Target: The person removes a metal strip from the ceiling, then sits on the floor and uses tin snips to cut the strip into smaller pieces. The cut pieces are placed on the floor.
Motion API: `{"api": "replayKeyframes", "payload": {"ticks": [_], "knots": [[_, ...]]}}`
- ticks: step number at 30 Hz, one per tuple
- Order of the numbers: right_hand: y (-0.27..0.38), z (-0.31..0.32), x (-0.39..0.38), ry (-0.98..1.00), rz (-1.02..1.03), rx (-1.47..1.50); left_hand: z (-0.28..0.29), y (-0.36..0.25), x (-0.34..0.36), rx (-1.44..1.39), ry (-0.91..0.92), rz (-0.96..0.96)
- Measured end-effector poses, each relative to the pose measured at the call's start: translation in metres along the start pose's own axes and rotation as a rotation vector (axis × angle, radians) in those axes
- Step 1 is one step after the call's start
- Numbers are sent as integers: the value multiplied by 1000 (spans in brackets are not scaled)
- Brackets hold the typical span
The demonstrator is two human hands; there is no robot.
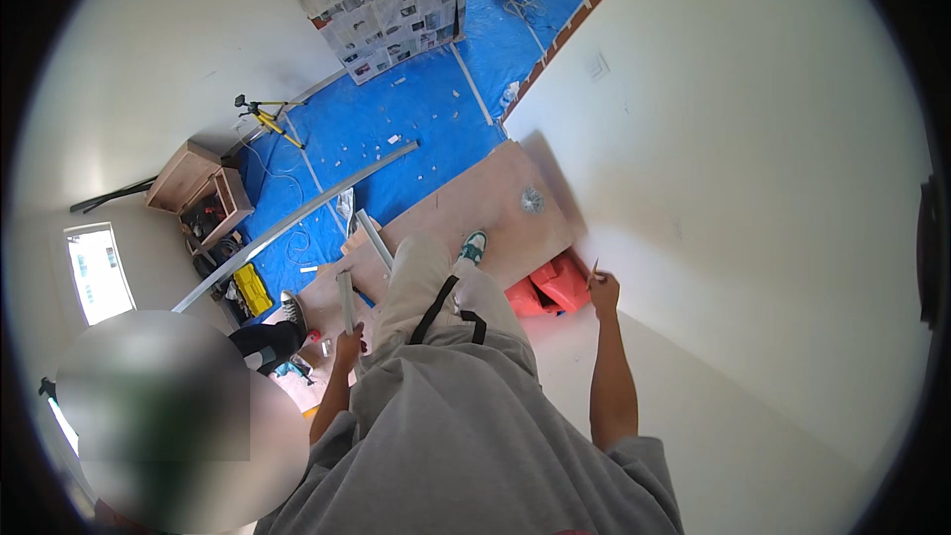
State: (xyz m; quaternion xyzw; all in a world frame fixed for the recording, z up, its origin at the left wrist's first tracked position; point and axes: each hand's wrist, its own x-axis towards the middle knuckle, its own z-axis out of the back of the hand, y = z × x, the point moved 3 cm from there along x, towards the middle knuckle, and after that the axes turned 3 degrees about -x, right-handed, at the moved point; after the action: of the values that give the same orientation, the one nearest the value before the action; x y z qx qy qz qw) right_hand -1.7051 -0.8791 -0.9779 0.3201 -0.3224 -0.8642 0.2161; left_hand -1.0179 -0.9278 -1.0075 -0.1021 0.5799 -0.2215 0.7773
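My left hand (pixel 349 346) is closed around the lower end of a short, pale metal channel (pixel 345 299), which points up and away from me. Off to the right, close to the white wall, my right hand (pixel 604 294) pinches a thin stick that looks like a pencil (pixel 595 267), its tip upward. Beyond my left hand, another short metal channel (pixel 373 239) lies across the edge of a plywood board (pixel 436 200). My shoe (pixel 473 249) rests on that board, beside a small pile of shiny bits (pixel 532 200).
A long metal stud (pixel 297 218) slants over the blue sheeting (pixel 357 129). At left stand a yellow tripod (pixel 265 120), a wooden tool box (pixel 210 200) and a yellow case (pixel 253 289). Another person's shoe (pixel 293 312) is near. A red bag (pixel 548 287) sits by the wall (pixel 713 168).
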Motion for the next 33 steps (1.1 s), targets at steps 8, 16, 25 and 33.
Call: {"api": "replayKeyframes", "payload": {"ticks": [8,16,25,33], "knots": [[134,-95,94,180,373,-105,-42,23,19,58,-17,-101],[54,-89,57,57,168,-464,-66,-99,48,-42,-75,-339],[-4,-97,63,109,-249,-234,-32,-204,46,-144,-103,-287],[97,-123,150,27,96,-156,-60,-127,-12,-274,-245,-153]]}}
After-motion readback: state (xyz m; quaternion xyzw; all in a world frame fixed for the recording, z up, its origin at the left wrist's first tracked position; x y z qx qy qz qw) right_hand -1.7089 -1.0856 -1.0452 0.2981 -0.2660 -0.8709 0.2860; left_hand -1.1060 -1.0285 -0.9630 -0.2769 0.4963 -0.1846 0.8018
